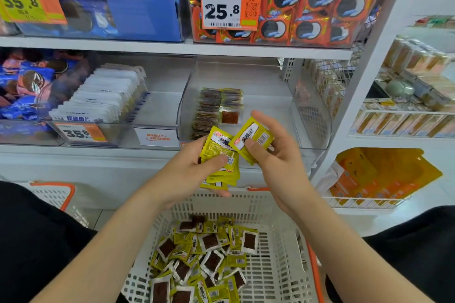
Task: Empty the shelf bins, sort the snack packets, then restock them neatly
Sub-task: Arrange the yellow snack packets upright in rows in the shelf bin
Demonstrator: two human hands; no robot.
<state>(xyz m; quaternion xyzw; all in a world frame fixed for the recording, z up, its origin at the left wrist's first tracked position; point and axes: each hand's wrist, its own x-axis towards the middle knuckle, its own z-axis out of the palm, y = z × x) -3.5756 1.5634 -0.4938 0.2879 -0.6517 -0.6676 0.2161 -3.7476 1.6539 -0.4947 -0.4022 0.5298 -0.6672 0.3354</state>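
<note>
My left hand point(194, 170) grips a stack of yellow snack packets point(221, 162) just in front of the shelf edge. Beside it, my right hand point(273, 155) pinches a single yellow packet point(253, 138) between thumb and fingers, its edge touching the stack. Behind both hands stands a clear shelf bin point(312, 115) holding two short rows of upright packets point(214, 108) at its left side. Below me a white basket point(278, 253) holds several loose yellow and white packets point(204, 258).
A clear bin of white packets point(105, 96) sits left of the open bin, with blue biscuit packs point(27, 86) further left. Orange biscuit packs point(307, 5) and a 25.8 price tag point(227, 6) fill the shelf above. A second white basket point(54, 194) stands at lower left.
</note>
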